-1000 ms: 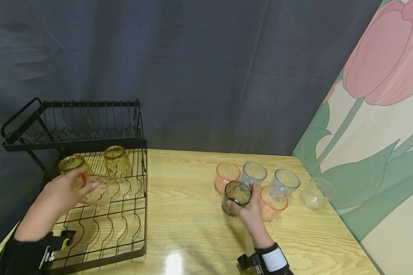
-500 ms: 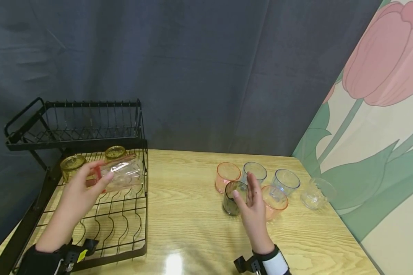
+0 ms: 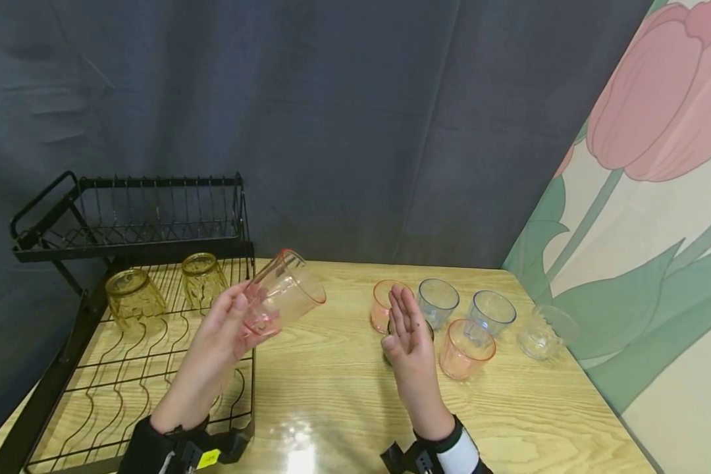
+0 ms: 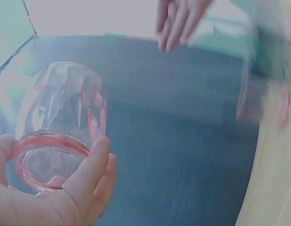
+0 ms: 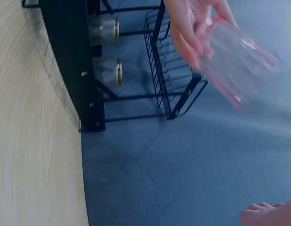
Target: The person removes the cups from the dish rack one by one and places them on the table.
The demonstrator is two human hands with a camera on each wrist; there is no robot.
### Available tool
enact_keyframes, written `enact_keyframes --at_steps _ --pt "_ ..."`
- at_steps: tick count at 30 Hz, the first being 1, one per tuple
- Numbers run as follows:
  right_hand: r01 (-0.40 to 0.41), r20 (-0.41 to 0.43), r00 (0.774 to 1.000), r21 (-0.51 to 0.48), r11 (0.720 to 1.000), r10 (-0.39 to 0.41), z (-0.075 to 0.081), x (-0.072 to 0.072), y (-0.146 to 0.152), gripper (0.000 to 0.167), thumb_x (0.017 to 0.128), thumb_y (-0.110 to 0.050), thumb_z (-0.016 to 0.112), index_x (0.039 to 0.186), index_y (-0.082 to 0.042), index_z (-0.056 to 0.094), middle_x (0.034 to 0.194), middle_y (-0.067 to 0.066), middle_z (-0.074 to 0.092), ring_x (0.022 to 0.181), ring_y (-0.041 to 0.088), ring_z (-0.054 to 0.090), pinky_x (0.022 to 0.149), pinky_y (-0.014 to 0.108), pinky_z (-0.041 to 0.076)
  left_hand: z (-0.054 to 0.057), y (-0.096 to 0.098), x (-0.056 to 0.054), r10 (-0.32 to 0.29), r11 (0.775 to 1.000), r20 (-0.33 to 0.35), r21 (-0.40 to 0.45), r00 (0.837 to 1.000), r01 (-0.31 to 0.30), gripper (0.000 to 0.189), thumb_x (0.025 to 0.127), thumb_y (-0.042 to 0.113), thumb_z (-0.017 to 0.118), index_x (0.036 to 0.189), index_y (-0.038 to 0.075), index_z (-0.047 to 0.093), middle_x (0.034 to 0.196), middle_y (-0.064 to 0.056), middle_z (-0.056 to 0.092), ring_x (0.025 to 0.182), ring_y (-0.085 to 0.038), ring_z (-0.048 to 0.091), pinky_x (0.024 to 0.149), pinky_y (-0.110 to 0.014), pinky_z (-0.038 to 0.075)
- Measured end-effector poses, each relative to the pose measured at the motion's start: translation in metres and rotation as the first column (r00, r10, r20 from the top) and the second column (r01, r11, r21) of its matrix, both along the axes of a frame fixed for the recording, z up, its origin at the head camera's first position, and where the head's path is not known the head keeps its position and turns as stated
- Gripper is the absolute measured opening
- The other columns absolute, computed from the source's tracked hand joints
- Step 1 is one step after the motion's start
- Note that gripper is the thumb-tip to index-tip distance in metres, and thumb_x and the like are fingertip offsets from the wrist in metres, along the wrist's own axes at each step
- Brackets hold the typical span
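In the head view my left hand [image 3: 216, 336] grips a pink-tinted tumbler [image 3: 287, 293] near its base. The tumbler is held in the air past the rack's right side, tilted with its mouth toward the right. The left wrist view shows thumb and fingers around the base end of the tumbler [image 4: 60, 103]. My right hand [image 3: 413, 355] is raised with straight fingers and holds nothing. It overlaps a dark grey glass [image 3: 387, 359], mostly hidden behind it. Beside it stand two orange-rimmed glasses [image 3: 465, 352] and two blue-rimmed glasses [image 3: 437, 303].
On the left stands a black two-tier dish rack [image 3: 251, 368]. Two amber glasses [image 3: 135, 299] sit upside down on its lower tier. A clear glass [image 3: 542, 336] stands at the far right of the wooden table [image 3: 332, 408]. A dark curtain [image 3: 355, 131] hangs behind.
My left hand has carried the pink tumbler rightward from over the rack, turning it mouth-right. My right hand has let go of the dark grey glass, straightened its fingers and shifted slightly left.
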State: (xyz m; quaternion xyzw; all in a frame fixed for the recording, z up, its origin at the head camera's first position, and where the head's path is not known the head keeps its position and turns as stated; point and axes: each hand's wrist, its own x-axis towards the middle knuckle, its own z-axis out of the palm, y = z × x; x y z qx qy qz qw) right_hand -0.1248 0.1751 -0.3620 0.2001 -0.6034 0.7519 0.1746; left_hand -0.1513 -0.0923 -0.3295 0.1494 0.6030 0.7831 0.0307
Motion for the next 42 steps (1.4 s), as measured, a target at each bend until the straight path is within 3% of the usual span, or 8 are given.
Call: enact_keyframes --at_steps 3,7,13,17,21,27,32,42 --pt "-0.054 -0.013 0.998 -0.04 0.998 0.054 0.003 -0.002 -0.01 0.104 0.089 -0.044 0.068 0.151 0.009 0.005 0.156 0.032 0.007 0.146 0.02 0.02 0.116 0.021 0.021 0.0 0.018 0.002 -0.101 0.991 0.027 0.091 0.995 0.098 0.057 0.106 0.035 0.037 0.145 -0.004 0.025 0.132 -0.01 0.046 0.105 -0.02 0.063 0.091 -0.034 0.055" --pt "-0.1 -0.025 0.995 -0.084 0.992 0.098 0.007 -0.005 -0.022 0.115 0.082 -0.053 0.071 0.151 0.009 0.003 0.157 0.03 0.008 0.146 0.023 0.019 0.119 0.03 0.015 -0.002 0.036 0.007 -0.241 0.956 0.032 0.179 0.97 0.231 0.059 0.107 0.033 0.036 0.147 -0.007 0.022 0.134 -0.014 0.048 0.106 -0.023 0.064 0.092 -0.037 0.054" --pt "-0.124 -0.098 0.99 -0.198 0.972 0.106 0.01 -0.012 -0.036 0.118 0.072 -0.059 0.076 0.153 0.002 0.015 0.155 0.021 0.027 0.142 0.021 0.03 0.116 0.031 0.026 -0.007 0.059 0.014 -0.462 0.833 0.067 0.376 0.885 0.406 0.051 0.106 0.034 0.036 0.144 0.001 0.029 0.129 -0.008 0.051 0.106 -0.024 0.064 0.091 -0.036 0.055" --pt "-0.19 -0.205 0.969 -0.282 0.94 0.134 0.012 -0.015 -0.039 0.101 0.071 -0.054 0.08 0.15 -0.009 0.034 0.148 0.008 0.043 0.14 0.023 0.036 0.115 0.031 0.03 -0.008 0.072 0.017 -0.541 0.771 0.12 0.466 0.832 0.434 0.049 0.105 0.038 0.039 0.142 0.005 0.036 0.126 -0.008 0.056 0.105 -0.022 0.064 0.089 -0.034 0.056" --pt "-0.222 -0.26 0.955 -0.317 0.922 0.14 0.02 -0.014 -0.039 0.094 0.071 -0.05 0.081 0.146 -0.009 0.041 0.145 0.009 0.048 0.138 0.024 0.039 0.114 0.032 0.032 -0.01 0.08 0.019 -0.593 0.721 0.17 0.548 0.787 0.425 0.046 0.102 0.043 0.044 0.134 0.01 0.041 0.122 -0.01 0.056 0.103 -0.021 0.063 0.086 -0.029 0.056" --pt "-0.241 -0.264 0.949 -0.242 0.94 0.175 0.026 -0.011 -0.036 0.093 0.074 -0.049 0.078 0.147 -0.005 0.039 0.144 0.012 0.049 0.135 0.024 0.044 0.113 0.035 0.035 -0.016 0.086 0.023 -0.641 0.651 0.192 0.65 0.743 0.394 0.06 0.095 0.049 0.053 0.139 0.012 0.034 0.124 -0.009 0.057 0.101 -0.02 0.064 0.083 -0.025 0.056" --pt "-0.199 -0.251 0.956 -0.183 0.963 0.15 0.027 -0.007 -0.033 0.082 0.079 -0.039 0.08 0.141 -0.002 0.043 0.136 0.013 0.055 0.126 0.026 0.054 0.109 0.037 0.04 -0.019 0.089 0.022 -0.644 0.645 0.191 0.657 0.741 0.391 0.06 0.096 0.05 0.05 0.143 0.015 0.036 0.126 -0.009 0.056 0.101 -0.019 0.065 0.084 -0.024 0.056" --pt "-0.211 -0.267 0.95 -0.172 0.962 0.161 0.022 -0.01 -0.035 0.072 0.082 -0.029 0.08 0.137 -0.001 0.044 0.132 0.013 0.056 0.12 0.025 0.057 0.107 0.037 0.043 -0.023 0.081 0.015 -0.635 0.69 0.195 0.579 0.748 0.435 0.056 0.103 0.046 0.04 0.144 0.008 0.035 0.123 -0.009 0.059 0.105 -0.018 0.063 0.088 -0.028 0.055"
